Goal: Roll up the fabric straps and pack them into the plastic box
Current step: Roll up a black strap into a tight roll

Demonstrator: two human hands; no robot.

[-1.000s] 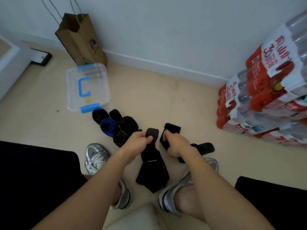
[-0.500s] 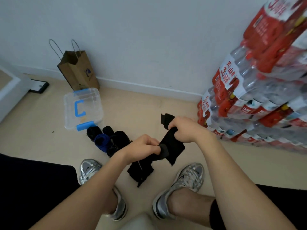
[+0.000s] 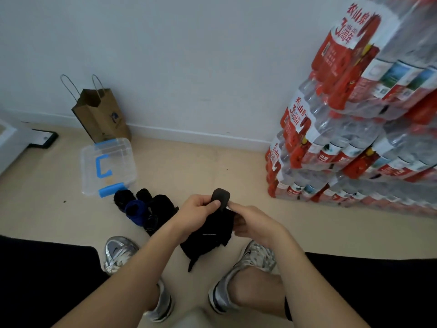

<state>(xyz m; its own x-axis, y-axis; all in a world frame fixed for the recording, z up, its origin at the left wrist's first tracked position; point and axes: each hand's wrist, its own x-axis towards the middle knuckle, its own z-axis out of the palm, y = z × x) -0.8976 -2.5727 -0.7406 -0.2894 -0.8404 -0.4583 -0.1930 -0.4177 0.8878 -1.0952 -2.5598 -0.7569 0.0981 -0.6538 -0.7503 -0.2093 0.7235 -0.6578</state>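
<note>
We start at the left hand [image 3: 197,213]. Its thumb and fingers pinch the upper end of the black fabric strap [image 3: 208,235], just under the rounded grey tab [image 3: 220,197] that sticks up past the knuckles. The right hand [image 3: 254,223] sits at 3 o'clock from the left, almost touching it. Its fingers curl round the strap's edge and its forefinger reaches toward the tab. So we count both hands as gripping the one strap, held off the floor between the person's shoes.

From the hands the strap's long axis runs from the tab at 12 o'clock down to a loose tail at about 7 o'clock. We judge the rolling should begin at the tab and travel down that line. The left hand would turn the coil while the right feeds and steadies the hanging length.

Further out, at 9 o'clock from the left hand, a cluster of rolled straps [image 3: 163,204] lies on the floor, with a blue roll [image 3: 135,209] among the black ones. Beyond them, at 10 o'clock, stands the clear plastic box [image 3: 118,159]. Its lid looks to be on and its blue latch [image 3: 111,189] faces the rolls. The left hand is the nearer one to it, so we expect that side to carry the finished roll across.
</note>
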